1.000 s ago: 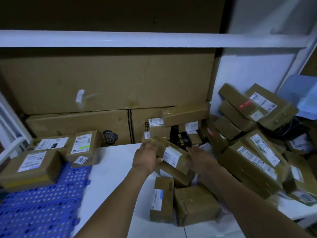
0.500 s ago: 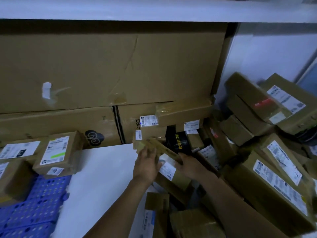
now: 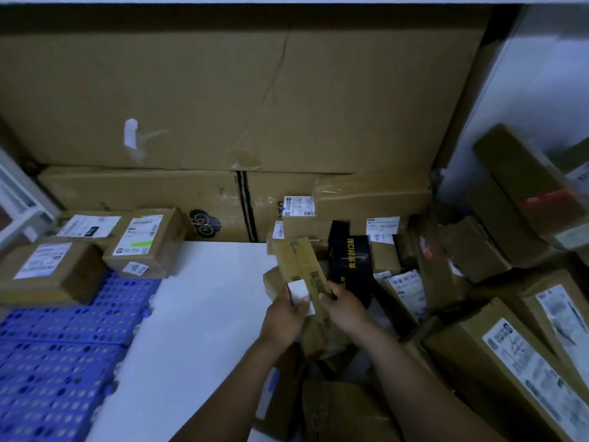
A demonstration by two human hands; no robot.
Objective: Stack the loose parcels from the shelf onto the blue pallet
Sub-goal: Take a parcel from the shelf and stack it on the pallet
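Note:
I hold a slim brown parcel (image 3: 299,266) with a white label, tilted up on end above the white shelf (image 3: 204,314). My left hand (image 3: 283,317) grips its lower left side and my right hand (image 3: 345,309) grips its lower right edge. The blue perforated pallet (image 3: 63,352) lies at lower left. Three labelled parcels stand along its far edge: one at the left (image 3: 47,272), one in the middle (image 3: 149,244), one behind (image 3: 89,226). A heap of loose parcels (image 3: 478,314) fills the shelf's right side.
Large flat cartons (image 3: 223,97) stand against the back wall behind everything. A black box with yellow lettering (image 3: 350,263) sits just behind the held parcel. More brown parcels (image 3: 338,406) lie under my forearms. A white frame (image 3: 19,199) runs along the left edge.
The parcel has come up out of the heap and turned upright between my hands. The view has shifted back to the left, showing more of the pallet.

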